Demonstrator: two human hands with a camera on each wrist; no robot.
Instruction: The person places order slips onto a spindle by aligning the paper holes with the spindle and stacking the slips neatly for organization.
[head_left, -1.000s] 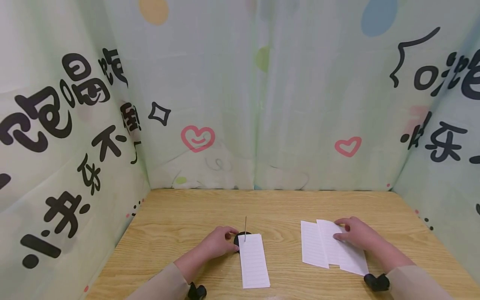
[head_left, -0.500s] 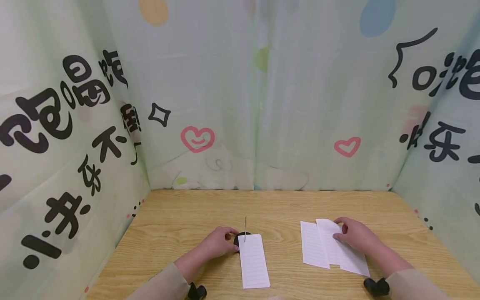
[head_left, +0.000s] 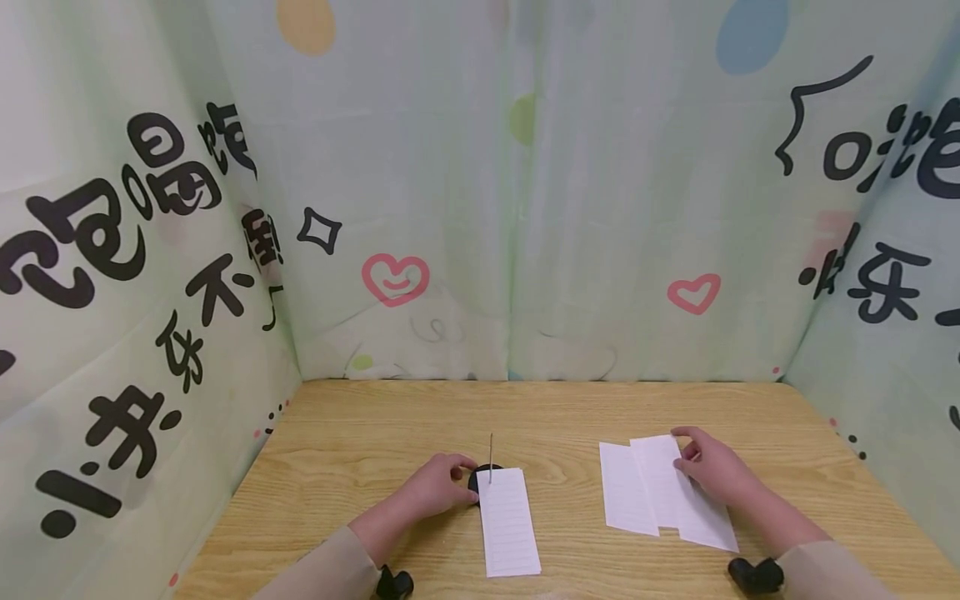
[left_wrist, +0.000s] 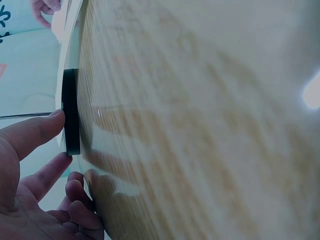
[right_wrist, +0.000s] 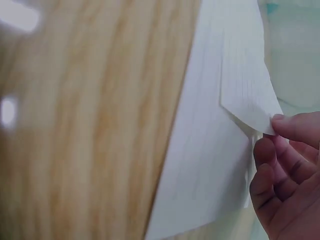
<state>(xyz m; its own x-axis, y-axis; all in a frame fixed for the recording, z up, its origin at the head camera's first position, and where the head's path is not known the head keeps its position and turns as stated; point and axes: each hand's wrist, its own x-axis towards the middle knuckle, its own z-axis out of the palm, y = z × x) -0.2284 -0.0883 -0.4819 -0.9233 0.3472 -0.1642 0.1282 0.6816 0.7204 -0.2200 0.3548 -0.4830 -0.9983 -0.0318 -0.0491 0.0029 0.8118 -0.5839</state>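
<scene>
My left hand (head_left: pixel 442 483) holds the round black base (left_wrist: pixel 71 112) of a bill spike, thumb and index finger at its edge. Its thin metal spike (head_left: pixel 491 448) stands upright, passing through the top end of a lined white paper slip (head_left: pixel 512 529) that hangs over the base toward me. To the right, three lined paper slips (head_left: pixel 626 492) lie overlapping. Over these, my right hand (head_left: pixel 712 468) pinches the far corner of the upper slip (right_wrist: pixel 246 95) between thumb and fingers, its edge bent up off the slip below (right_wrist: pixel 195 165).
The wooden table (head_left: pixel 360 417) is backed and flanked by pale curtains (head_left: pixel 600 208) printed with black characters and hearts. Dark wrist devices (head_left: pixel 755 575) sit at both cuffs. Bare wood lies between the spike and the loose slips.
My right hand has shifted slightly at the slip's far corner, its thumb moving away from me and to the right. The left hand and the spike stay where they were.
</scene>
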